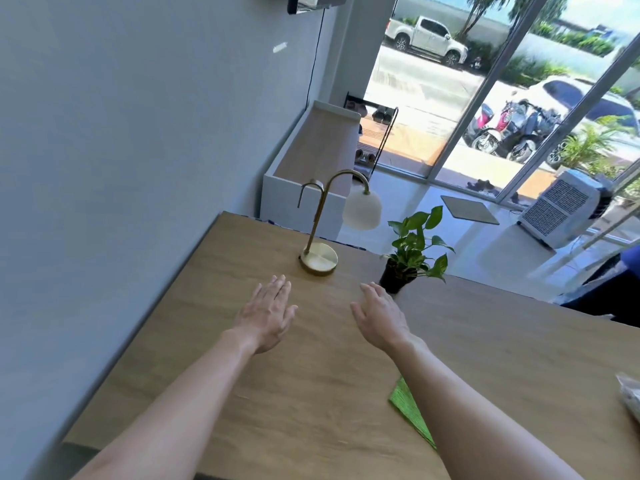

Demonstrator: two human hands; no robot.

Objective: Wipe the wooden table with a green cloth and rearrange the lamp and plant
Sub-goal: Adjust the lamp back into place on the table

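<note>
A brass lamp (319,258) with a white globe shade stands near the far edge of the wooden table (207,306). To its right sits a small green plant (412,252) in a black pot. My left hand (266,315) hovers open just short of the lamp's round base, holding nothing. My right hand (381,315) is open too, its fingertips close to the plant's pot without gripping it. A folded green cloth (408,407) lies on the table under my right forearm, partly hidden by it.
A grey wall runs along the table's left side. A white object (628,396) lies at the table's right edge. Beyond the far edge are a low white bench (311,157), a shoe rack, a white air cooler (568,213) and glass doors.
</note>
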